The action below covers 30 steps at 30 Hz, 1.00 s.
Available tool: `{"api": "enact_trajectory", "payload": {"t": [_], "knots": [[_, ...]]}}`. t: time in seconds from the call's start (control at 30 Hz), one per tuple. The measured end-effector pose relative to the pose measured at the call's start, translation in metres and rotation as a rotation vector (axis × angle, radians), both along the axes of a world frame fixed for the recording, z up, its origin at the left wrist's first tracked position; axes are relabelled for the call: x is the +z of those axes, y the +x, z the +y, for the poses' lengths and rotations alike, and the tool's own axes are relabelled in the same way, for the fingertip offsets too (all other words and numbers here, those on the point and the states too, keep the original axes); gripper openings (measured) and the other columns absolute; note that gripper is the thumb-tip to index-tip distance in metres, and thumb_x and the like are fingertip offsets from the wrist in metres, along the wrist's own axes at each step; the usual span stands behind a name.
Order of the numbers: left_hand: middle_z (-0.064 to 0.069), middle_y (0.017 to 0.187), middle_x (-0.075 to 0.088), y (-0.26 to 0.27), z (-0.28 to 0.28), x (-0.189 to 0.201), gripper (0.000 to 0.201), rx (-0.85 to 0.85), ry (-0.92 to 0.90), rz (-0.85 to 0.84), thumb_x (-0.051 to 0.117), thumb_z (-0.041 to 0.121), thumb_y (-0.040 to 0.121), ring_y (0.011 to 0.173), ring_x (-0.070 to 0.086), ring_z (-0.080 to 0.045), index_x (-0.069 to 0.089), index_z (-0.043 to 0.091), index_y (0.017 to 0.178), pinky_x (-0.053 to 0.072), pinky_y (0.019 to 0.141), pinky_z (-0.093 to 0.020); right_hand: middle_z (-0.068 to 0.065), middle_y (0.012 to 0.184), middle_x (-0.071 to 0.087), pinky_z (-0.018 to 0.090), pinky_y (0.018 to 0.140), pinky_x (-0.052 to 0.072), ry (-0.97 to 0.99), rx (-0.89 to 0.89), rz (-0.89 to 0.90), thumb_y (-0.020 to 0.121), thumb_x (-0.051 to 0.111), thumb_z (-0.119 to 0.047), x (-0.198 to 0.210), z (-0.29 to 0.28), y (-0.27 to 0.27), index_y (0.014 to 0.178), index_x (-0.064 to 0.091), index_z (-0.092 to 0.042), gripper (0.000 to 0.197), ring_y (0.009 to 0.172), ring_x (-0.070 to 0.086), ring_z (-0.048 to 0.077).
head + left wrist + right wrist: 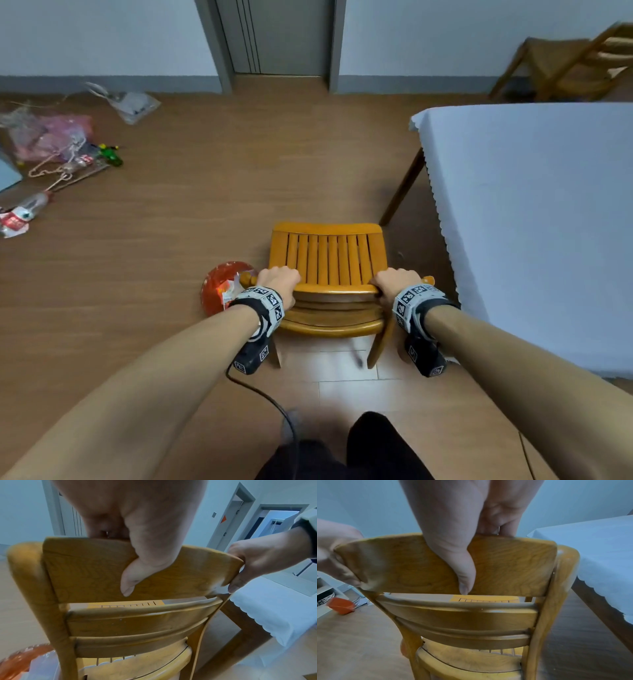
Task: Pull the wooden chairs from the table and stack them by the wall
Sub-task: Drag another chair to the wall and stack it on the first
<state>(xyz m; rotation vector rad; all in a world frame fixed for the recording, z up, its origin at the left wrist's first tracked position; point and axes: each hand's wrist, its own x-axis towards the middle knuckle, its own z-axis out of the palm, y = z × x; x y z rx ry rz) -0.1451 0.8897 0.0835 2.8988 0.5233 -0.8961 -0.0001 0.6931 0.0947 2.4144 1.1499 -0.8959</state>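
Observation:
A yellow wooden chair [329,260] with a slatted seat stands on the floor in front of me, left of the table [534,205] with its white cloth. My left hand [278,281] grips the left end of the chair's top back rail [89,566], fingers over the top and thumb on the near face. My right hand [394,281] grips the right end of that rail [513,563] the same way. A second wooden chair [568,65] leans tilted by the far wall at the upper right.
A red round thing in clear wrap [224,286] lies on the floor against the chair's left side. Plastic bags, hangers and bottles [58,154] litter the floor at the left. A grey door [284,37] is straight ahead. A table leg [402,186] slants near the chair's right.

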Motion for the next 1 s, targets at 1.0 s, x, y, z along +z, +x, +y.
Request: {"api": "enact_trajectory", "payload": {"t": [1.0], "knots": [[-0.001, 0.104, 0.068, 0.515, 0.342, 0.006, 0.013, -0.215, 0.009, -0.002, 0.062, 0.017, 0.088, 0.099, 0.064, -0.026, 0.065, 0.026, 0.097, 0.049, 0.077, -0.036, 0.004, 0.115, 0.065, 0.038, 0.081, 0.047, 0.066, -0.19, -0.015, 0.094, 0.061, -0.025, -0.01, 0.311, 0.479, 0.114, 0.066, -0.026, 0.021, 0.108, 0.062, 0.029]]}}
